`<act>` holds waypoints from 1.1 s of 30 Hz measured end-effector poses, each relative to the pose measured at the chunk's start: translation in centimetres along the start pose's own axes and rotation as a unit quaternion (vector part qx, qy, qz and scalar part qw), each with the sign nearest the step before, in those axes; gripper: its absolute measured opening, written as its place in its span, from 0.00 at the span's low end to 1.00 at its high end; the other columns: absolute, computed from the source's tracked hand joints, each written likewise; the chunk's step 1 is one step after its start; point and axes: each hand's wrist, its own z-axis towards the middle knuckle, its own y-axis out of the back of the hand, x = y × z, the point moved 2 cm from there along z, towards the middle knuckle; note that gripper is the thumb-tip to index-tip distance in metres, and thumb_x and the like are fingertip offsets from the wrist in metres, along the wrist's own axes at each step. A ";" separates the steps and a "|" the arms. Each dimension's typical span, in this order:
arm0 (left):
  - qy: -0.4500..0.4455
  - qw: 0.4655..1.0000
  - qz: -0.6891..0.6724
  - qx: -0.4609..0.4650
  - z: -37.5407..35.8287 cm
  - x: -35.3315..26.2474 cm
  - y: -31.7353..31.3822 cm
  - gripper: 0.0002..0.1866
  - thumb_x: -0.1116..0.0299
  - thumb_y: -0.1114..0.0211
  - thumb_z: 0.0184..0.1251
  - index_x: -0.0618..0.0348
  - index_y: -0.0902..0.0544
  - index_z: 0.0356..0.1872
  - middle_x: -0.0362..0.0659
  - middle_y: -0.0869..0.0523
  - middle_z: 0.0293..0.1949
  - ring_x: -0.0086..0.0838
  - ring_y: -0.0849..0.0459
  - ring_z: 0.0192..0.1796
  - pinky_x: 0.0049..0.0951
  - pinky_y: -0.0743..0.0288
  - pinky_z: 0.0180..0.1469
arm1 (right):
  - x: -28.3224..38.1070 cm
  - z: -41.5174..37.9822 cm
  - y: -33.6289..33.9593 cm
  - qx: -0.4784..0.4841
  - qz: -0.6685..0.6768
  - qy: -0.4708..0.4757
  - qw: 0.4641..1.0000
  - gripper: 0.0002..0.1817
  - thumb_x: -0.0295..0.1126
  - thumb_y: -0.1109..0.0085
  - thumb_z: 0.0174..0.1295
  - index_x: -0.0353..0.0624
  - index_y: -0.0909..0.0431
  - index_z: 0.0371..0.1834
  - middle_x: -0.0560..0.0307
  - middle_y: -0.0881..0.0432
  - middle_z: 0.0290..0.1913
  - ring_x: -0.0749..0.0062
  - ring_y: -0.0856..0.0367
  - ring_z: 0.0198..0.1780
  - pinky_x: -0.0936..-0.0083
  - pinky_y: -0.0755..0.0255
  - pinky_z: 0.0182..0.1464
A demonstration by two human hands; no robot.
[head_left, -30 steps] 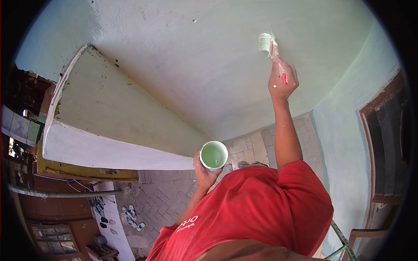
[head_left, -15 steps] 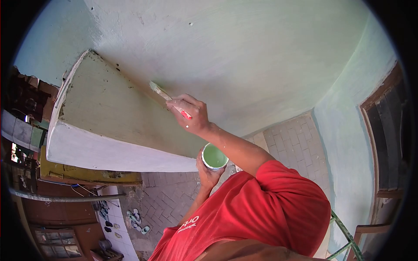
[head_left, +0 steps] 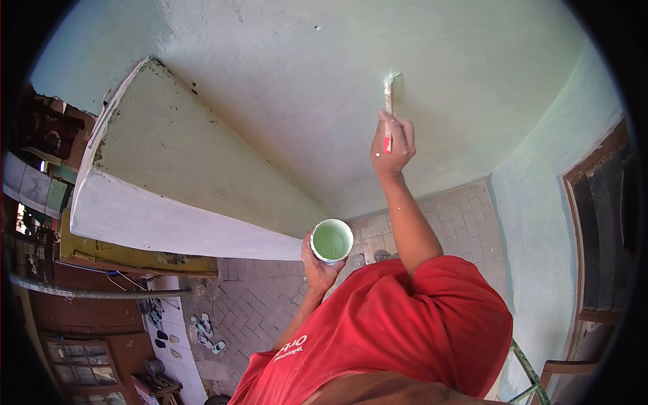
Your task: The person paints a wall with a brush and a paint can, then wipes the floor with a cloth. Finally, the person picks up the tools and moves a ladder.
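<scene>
My right hand (head_left: 393, 145) is closed round the handle of a paintbrush (head_left: 388, 101), whose bristles touch the pale wall (head_left: 270, 74). Red paint or plastic marks the handle's lower end. Lower down, my left hand (head_left: 320, 266) is wrapped round a white-rimmed cup of light green paint (head_left: 331, 241), held upright beside the end of a ledge. Small spots of paint dot my right hand and forearm.
A wedge-shaped ledge (head_left: 182, 148) with a white front edge juts out on the left. Brick paving (head_left: 256, 304) lies below, with sandals (head_left: 202, 331) at lower left. A green metal frame (head_left: 530, 371) stands at lower right, near a dark window (head_left: 607, 223).
My right hand has moved right and up with the brush, from the ledge's back corner to the open wall. The left hand still holds the cup in nearly the same place.
</scene>
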 end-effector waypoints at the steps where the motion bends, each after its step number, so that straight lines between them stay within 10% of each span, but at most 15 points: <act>1: 0.002 1.000 -0.021 0.007 -0.2 0.7 -0.4 0.57 0.62 0.13 0.40 0.61 0.35 0.75 0.53 0.23 0.67 0.50 0.24 0.68 0.48 0.33 0.72 | 2.7 -1.9 -1.0 0.045 0.032 -0.010 0.998 0.12 0.21 0.29 0.60 0.46 0.09 0.46 0.52 0.15 0.40 0.57 0.11 0.40 0.67 0.17 0.39; 9: -0.002 0.999 0.010 0.045 0.3 -0.2 -1.1 0.58 0.61 0.14 0.41 0.61 0.37 0.76 0.55 0.24 0.67 0.52 0.26 0.69 0.48 0.34 0.73 | 12.6 -5.6 -3.4 0.255 0.287 -0.066 0.921 0.09 0.20 0.29 0.60 0.43 0.11 0.43 0.52 0.12 0.39 0.58 0.11 0.35 0.68 0.19 0.34; 21: -0.014 0.999 0.018 0.037 0.4 0.6 -1.2 0.56 0.67 0.14 0.41 0.64 0.38 0.75 0.53 0.24 0.65 0.44 0.22 0.67 0.42 0.28 0.71 | -6.6 4.3 4.9 -0.045 -0.067 -0.015 0.997 0.10 0.17 0.32 0.64 0.39 0.12 0.46 0.52 0.12 0.40 0.59 0.13 0.40 0.65 0.19 0.39; 33: -0.005 0.998 -0.020 0.058 -1.2 2.3 -2.5 0.57 0.59 0.13 0.39 0.62 0.34 0.75 0.55 0.23 0.66 0.54 0.24 0.67 0.51 0.34 0.71 | 12.1 -8.4 -3.8 0.273 0.288 -0.067 0.915 0.12 0.20 0.29 0.59 0.45 0.11 0.45 0.52 0.13 0.40 0.59 0.12 0.32 0.69 0.19 0.32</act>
